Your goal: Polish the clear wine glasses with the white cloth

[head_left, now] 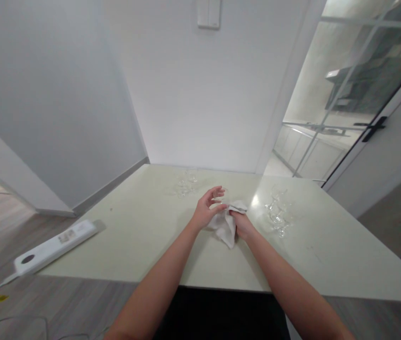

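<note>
Over the middle of the table, my left hand (208,208) curls its fingers and thumb around a clear glass (225,195), only faintly visible. A white cloth (224,228) is gripped in my right hand (242,224), bunched up against the glass and hanging down towards the table. Part of the glass is hidden by the cloth and fingers. To the right of my hands stands a group of several clear glasses (277,212). Further back on the left is another small group of clear glasses (186,181).
The pale table (132,236) meets a white wall (203,104) at its back edge. A white power strip (56,246) lies at the left edge, its cable running to the floor. On the right is a glazed door with a black handle (373,128).
</note>
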Available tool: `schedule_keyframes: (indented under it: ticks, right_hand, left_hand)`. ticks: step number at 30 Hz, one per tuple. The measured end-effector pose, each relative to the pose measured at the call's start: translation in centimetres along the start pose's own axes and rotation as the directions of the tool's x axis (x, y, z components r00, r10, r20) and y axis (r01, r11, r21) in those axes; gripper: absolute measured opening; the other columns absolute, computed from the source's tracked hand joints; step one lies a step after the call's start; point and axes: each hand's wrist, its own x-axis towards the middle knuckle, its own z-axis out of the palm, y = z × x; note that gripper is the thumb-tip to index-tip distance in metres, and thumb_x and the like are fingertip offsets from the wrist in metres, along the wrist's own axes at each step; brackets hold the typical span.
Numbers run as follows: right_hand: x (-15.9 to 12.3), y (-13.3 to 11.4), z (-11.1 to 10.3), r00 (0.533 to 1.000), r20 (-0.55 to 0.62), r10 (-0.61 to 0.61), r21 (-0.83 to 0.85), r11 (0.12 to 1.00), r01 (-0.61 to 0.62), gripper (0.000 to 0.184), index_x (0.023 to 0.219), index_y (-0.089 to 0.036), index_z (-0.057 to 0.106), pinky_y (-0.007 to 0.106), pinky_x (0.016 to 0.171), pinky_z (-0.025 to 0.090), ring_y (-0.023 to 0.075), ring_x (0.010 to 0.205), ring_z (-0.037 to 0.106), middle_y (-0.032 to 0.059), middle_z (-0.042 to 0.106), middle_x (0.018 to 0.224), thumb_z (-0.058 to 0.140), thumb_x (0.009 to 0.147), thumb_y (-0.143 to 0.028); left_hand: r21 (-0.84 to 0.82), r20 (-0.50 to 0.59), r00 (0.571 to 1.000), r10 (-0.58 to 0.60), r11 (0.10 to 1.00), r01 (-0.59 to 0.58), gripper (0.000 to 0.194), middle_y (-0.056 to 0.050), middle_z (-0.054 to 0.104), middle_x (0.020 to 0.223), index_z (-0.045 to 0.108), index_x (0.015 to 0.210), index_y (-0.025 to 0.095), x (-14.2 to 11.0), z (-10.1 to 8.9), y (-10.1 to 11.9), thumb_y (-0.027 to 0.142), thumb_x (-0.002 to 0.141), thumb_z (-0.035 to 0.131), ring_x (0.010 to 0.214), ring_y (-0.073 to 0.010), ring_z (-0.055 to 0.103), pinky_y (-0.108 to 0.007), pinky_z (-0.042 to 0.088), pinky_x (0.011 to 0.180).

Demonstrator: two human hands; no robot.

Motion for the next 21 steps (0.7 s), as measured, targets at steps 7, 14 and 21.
schedule_keyframes:
  ticks: [7, 14, 21]
  right_hand:
    - [0.2, -0.6, -0.9, 0.979, -0.045, -0.198, -0.068, 0.978, 0.195, 0.017, 0.076, -0.022, 0.067, 0.034, 0.076, 0.053, 0.0216, 0.074, 0.066, 0.0021, 0.073, 0.079, 0.070, 0.060, -0.024]
    - [0.5, -1.0, -1.0, 0.912, -0.086, -0.401, -0.275, 0.890, 0.365, 0.017, 0.083, -0.020, 0.068, 0.037, 0.092, 0.051, 0.0223, 0.090, 0.065, 0.0040, 0.074, 0.090, 0.063, 0.069, -0.029]
    - [0.5, -0.1, 0.1, 0.958, 0.027, -0.284, -0.365, 0.890, 0.274, 0.016, 0.081, -0.019, 0.068, 0.043, 0.088, 0.053, 0.0274, 0.089, 0.068, 0.0089, 0.075, 0.083, 0.064, 0.071, -0.030]
  left_hand:
    - [0.303, 0.161, 0.972, 0.171, 0.929, -0.213, 0.063, -0.012, 0.061, 0.131, 0.057, 0.132, 0.026, -1.6, 1.4, 1.1, 0.034, 0.073, 0.080, 0.122, -0.0277, 0.057, -0.040, 0.048, 0.099]
    - [0.282, 0.069, 0.970, 0.234, 0.928, -0.244, 0.068, -0.013, 0.060, 0.130, 0.052, 0.135, 0.026, -1.6, 2.1, 1.6, 0.032, 0.074, 0.081, 0.117, -0.0262, 0.059, -0.037, 0.051, 0.092]
    - [0.098, -0.247, 0.934, 0.259, 0.965, -0.242, 0.063, -0.010, 0.057, 0.133, 0.048, 0.133, 0.030, 2.8, 3.9, 3.6, 0.031, 0.077, 0.077, 0.123, -0.0224, 0.056, -0.037, 0.049, 0.096]
